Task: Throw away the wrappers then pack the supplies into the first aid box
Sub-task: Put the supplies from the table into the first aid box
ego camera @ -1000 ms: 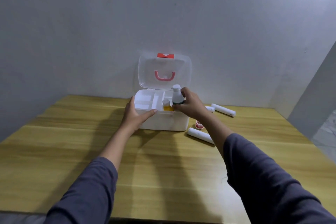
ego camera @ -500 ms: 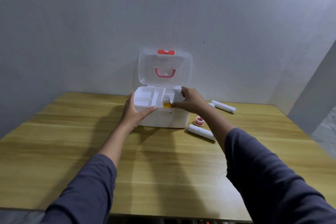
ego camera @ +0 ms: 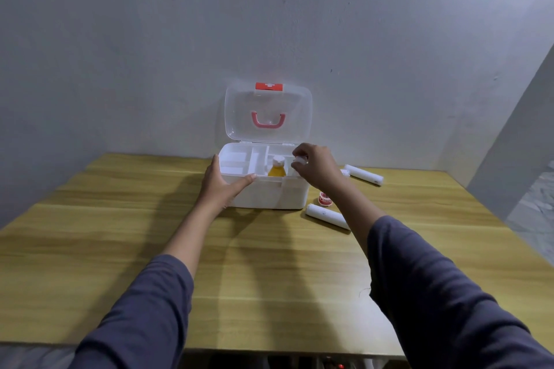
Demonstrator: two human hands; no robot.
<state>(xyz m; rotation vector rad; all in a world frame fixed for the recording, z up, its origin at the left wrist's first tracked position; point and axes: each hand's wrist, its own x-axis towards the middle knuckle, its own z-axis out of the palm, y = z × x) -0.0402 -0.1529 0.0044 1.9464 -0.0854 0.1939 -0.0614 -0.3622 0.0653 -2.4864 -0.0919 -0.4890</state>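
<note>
Box (ego camera: 266, 195) sits open at the back of the table (ego camera: 90, 249), lid up against the wall. Right hand (ego camera: 316, 166) has its fingers curled round the white cap of a bottle (ego camera: 299, 159) that's down in the right-hand compartment now, right next to the orange bottle (ego camera: 277, 169). A second ago that bottle was still held above the rim, so it's basically been lowered in; looks to me like the hand is just about to let go. Left hand (ego camera: 223, 184) is spread flat against the box's front left corner, thumb along the rim, not gripping anything, just steadying it. Left compartments look empty. Still out on the table to the right: a near roll (ego camera: 326, 216), a far roll (ego camera: 364, 174), a small red-and-white tape (ego camera: 324, 198). No wrappers in sight, so I'd say it's mid-packing, with those three to go.
</note>
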